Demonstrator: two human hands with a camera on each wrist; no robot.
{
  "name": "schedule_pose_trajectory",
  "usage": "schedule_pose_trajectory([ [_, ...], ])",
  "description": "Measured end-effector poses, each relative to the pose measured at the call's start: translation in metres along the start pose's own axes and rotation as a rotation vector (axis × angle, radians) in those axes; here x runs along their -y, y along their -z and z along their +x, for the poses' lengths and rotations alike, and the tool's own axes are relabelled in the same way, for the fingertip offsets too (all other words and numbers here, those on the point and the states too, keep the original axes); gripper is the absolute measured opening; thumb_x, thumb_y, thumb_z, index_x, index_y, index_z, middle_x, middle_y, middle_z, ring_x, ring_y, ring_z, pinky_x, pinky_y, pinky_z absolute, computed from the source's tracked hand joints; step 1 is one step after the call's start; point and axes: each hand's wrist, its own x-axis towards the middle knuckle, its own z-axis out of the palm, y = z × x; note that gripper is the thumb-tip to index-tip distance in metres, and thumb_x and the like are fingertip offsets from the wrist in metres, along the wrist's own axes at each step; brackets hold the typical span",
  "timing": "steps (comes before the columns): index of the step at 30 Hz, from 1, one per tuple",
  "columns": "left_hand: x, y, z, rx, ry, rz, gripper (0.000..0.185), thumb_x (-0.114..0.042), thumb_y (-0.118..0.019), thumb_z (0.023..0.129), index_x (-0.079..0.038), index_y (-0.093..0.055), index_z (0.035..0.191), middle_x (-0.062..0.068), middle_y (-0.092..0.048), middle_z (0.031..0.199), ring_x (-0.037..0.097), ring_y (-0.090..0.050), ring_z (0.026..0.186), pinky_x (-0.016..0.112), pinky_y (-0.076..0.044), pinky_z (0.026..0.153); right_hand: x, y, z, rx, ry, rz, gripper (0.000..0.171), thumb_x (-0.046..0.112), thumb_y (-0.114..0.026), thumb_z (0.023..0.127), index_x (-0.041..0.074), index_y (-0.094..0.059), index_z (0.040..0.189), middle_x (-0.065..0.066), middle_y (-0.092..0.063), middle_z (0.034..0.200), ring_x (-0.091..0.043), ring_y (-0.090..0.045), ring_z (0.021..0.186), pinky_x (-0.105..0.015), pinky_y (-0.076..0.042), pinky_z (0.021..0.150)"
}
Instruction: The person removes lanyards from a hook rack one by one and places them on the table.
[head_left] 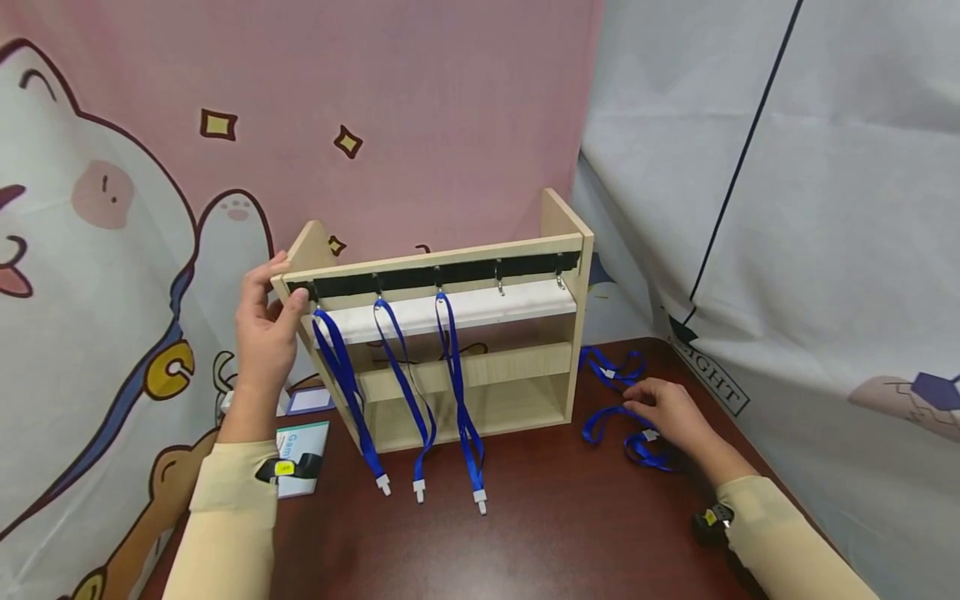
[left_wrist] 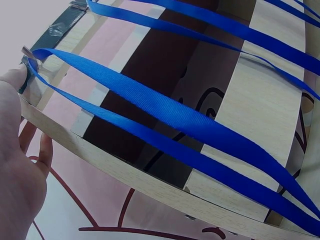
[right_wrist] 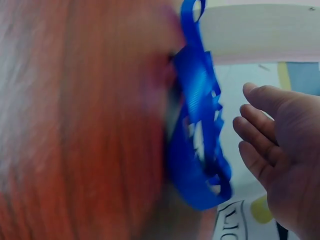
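Observation:
A light wooden rack (head_left: 525,360) stands on the dark table, with a row of metal hooks along its black strip (head_left: 468,268). My left hand (head_left: 266,343) grips its upper left corner, thumb in front and fingers behind the side panel (left_wrist: 120,172). Three blue lanyards hang from the left hooks: one beside my left thumb (head_left: 347,379), a second (head_left: 405,383) and a third (head_left: 460,400). At the right, a loose blue lanyard (head_left: 652,457) lies under my right hand (head_left: 675,414). The right wrist view shows that hand's fingers relaxed, apart from the lanyard (right_wrist: 190,172).
Another blue lanyard (head_left: 634,367) lies farther back, right of the rack. Two bare hooks, one of them the rightmost hook (head_left: 559,282), are at the strip's right end. A white and teal box (head_left: 303,442) lies by my left forearm. Printed cloth (head_left: 450,108) hangs behind the table.

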Motion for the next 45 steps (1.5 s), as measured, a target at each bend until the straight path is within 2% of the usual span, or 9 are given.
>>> schedule_pose_trajectory([
  [6,0.000,0.001,0.000,-0.004,-0.005,0.002,0.044,-0.016,-0.068,0.111,-0.012,-0.058,0.154,-0.004,-0.045,0.172,0.025,-0.046,0.151,0.044,-0.045,0.118,0.028,0.006,0.005,-0.072,0.044,0.009,0.013,0.009,-0.088,0.096,0.005,-0.082,0.107,-0.004,-0.079,0.101,-0.027,-0.075,0.093,-0.053,-0.059,0.082],
  [10,0.001,0.001,0.000,-0.008,-0.014,-0.007,0.044,-0.015,-0.069,0.111,-0.011,-0.058,0.153,-0.003,-0.046,0.171,0.024,-0.047,0.150,0.041,-0.045,0.115,0.057,0.006,0.005,-0.169,0.062,0.040,0.019,0.009,-0.088,0.096,0.006,-0.078,0.112,-0.003,-0.074,0.099,-0.022,-0.071,0.087,-0.038,-0.057,0.076],
  [14,0.002,-0.001,0.001,-0.007,-0.024,-0.027,0.044,-0.013,-0.069,0.110,-0.010,-0.059,0.153,-0.004,-0.047,0.170,0.025,-0.048,0.148,0.038,-0.046,0.111,0.090,0.002,0.003,-0.275,0.061,0.149,0.022,0.006,-0.086,0.098,0.006,-0.074,0.116,-0.004,-0.071,0.099,-0.015,-0.065,0.082,-0.021,-0.052,0.070],
  [19,0.003,-0.003,0.001,0.001,-0.031,-0.042,0.043,-0.014,-0.069,0.111,-0.011,-0.060,0.152,-0.003,-0.047,0.170,0.025,-0.049,0.147,0.037,-0.048,0.109,0.134,-0.007,0.002,-0.366,0.100,0.287,0.023,0.003,-0.084,0.098,0.006,-0.072,0.118,-0.003,-0.071,0.100,-0.012,-0.065,0.081,-0.016,-0.051,0.069],
  [23,0.004,-0.003,0.002,0.001,-0.035,-0.055,0.042,-0.014,-0.069,0.111,-0.010,-0.060,0.152,0.001,-0.046,0.171,0.026,-0.049,0.146,0.037,-0.049,0.108,0.161,-0.021,0.005,-0.336,0.147,0.372,0.025,0.002,-0.085,0.097,0.006,-0.072,0.118,-0.002,-0.070,0.098,-0.013,-0.065,0.079,-0.019,-0.052,0.067],
  [29,0.006,-0.004,0.003,0.004,-0.043,-0.066,0.043,-0.009,-0.069,0.110,-0.008,-0.059,0.152,0.000,-0.046,0.171,0.026,-0.048,0.146,0.036,-0.048,0.108,0.189,-0.051,0.014,-0.279,0.223,0.449,0.029,0.001,-0.087,0.094,0.005,-0.074,0.120,-0.009,-0.074,0.103,-0.015,-0.068,0.082,-0.025,-0.057,0.069],
  [35,0.005,-0.004,0.002,0.002,-0.031,-0.058,0.043,-0.011,-0.068,0.110,-0.009,-0.059,0.153,-0.005,-0.046,0.170,0.026,-0.049,0.146,0.037,-0.049,0.108,0.223,-0.074,0.024,-0.234,0.223,0.480,0.036,0.005,-0.087,0.095,0.000,-0.074,0.128,-0.013,-0.078,0.119,-0.021,-0.075,0.096,-0.038,-0.063,0.078],
  [40,0.004,-0.003,0.001,0.003,-0.034,-0.054,0.043,-0.013,-0.068,0.111,-0.011,-0.059,0.152,-0.003,-0.046,0.171,0.026,-0.049,0.147,0.037,-0.048,0.109,0.247,-0.091,0.031,-0.232,0.208,0.528,0.039,0.008,-0.087,0.096,0.001,-0.074,0.132,-0.015,-0.079,0.121,-0.028,-0.077,0.102,-0.047,-0.062,0.085],
  [45,0.002,-0.001,0.000,0.005,-0.030,-0.051,0.043,-0.015,-0.069,0.111,-0.012,-0.059,0.153,0.000,-0.045,0.172,0.026,-0.048,0.147,0.039,-0.048,0.110,0.260,-0.105,0.037,-0.260,0.197,0.517,0.040,0.010,-0.089,0.095,0.000,-0.075,0.132,-0.014,-0.080,0.121,-0.026,-0.077,0.106,-0.049,-0.060,0.091],
])
